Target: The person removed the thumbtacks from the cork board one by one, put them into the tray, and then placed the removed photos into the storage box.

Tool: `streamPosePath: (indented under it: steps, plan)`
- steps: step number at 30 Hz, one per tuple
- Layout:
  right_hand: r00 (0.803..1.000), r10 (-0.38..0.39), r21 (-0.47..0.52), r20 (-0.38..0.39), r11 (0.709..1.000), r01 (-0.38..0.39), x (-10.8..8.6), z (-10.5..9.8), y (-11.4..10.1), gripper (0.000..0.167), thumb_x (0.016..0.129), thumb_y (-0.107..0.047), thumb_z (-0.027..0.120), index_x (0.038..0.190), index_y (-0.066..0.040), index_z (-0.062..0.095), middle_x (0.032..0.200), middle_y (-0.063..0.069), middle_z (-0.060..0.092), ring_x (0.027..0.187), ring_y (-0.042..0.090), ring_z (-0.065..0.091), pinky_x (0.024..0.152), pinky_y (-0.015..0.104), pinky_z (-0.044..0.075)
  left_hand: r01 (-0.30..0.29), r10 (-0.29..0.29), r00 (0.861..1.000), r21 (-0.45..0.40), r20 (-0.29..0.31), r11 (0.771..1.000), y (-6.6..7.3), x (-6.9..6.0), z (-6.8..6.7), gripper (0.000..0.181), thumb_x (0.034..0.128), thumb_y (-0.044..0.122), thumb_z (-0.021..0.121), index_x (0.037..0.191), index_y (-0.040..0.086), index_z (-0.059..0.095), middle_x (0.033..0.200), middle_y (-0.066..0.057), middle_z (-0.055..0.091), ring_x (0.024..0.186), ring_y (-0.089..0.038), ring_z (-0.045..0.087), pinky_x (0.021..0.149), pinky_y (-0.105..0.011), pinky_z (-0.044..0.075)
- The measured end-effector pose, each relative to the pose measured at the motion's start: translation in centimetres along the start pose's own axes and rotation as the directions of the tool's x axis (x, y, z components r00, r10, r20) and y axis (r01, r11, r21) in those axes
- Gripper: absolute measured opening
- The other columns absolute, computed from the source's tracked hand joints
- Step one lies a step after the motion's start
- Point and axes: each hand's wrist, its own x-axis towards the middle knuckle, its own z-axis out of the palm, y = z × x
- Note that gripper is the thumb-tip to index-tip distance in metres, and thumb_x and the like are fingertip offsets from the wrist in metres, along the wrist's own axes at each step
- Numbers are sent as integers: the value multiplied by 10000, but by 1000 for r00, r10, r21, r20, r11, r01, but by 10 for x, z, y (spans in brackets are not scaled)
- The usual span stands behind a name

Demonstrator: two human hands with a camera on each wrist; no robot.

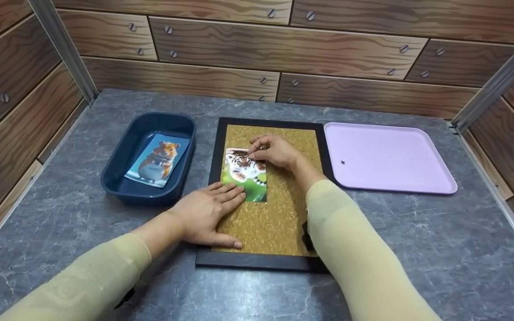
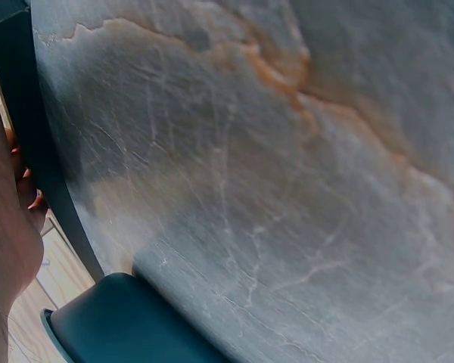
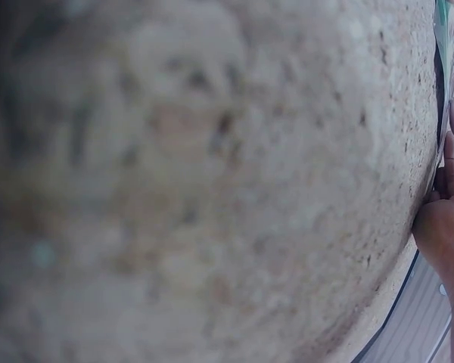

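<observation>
Okay, tiger picture (image 1: 250,176) lies on the framed corkboard (image 1: 281,214), upper left. Left hand (image 1: 205,211) spread flat, fingertips on picture's lower-left, gripping nothing. Right hand (image 1: 277,151) bent over its top; can't tell if pinching anything. Hamster picture (image 1: 156,162) sits inside blue bin (image 1: 141,197); lilac tray (image 1: 391,156) opposite.

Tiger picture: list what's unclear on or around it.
Head view: whether the right grip holds anything; it covers the spot.
Head view: lower-left corner of the tiger picture, under the left grip.
Head view: speck on the purple tray, too small to identify.
Right wrist view: much of the corkboard, blurred.
</observation>
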Motion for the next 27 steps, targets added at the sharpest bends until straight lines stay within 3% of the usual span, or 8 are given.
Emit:
streamPosePath:
  steps: [8, 20, 27]
  plan:
    - [1000, -22, 20, -15, 1000, 22, -1, -3, 1, 168, 955, -63, 782, 1065, 63, 768, 1453, 176, 611, 1410, 308, 508, 1247, 380, 297, 6, -6, 1000, -16, 15, 1000, 1, 2, -3, 1155, 907, 911, 413, 1648, 27, 357, 1697, -151, 338, 1582, -304, 294, 1290, -464, 225]
    - [999, 5, 58, -37, 998, -3, -4, -7, 6, 188, 953, -71, 791, 1101, 44, 773, 1471, 156, 619, 1430, 305, 503, 1262, 395, 280, 18, -17, 998, -24, 65, 1000, 3, 9, -6, 1167, 899, 916, 421, 1654, 29, 341, 1708, -150, 312, 1586, -313, 278, 1296, -453, 206]
    - [999, 9, 143, -51, 990, -2, -6, -7, 6, 204, 964, -39, 774, 1130, 79, 761, 1443, 178, 630, 1347, 258, 564, 1143, 330, 447, 17, -16, 998, -15, 61, 1000, 3, 9, -5, 1166, 898, 917, 423, 1652, 30, 347, 1706, -147, 318, 1588, -304, 276, 1294, -448, 210]
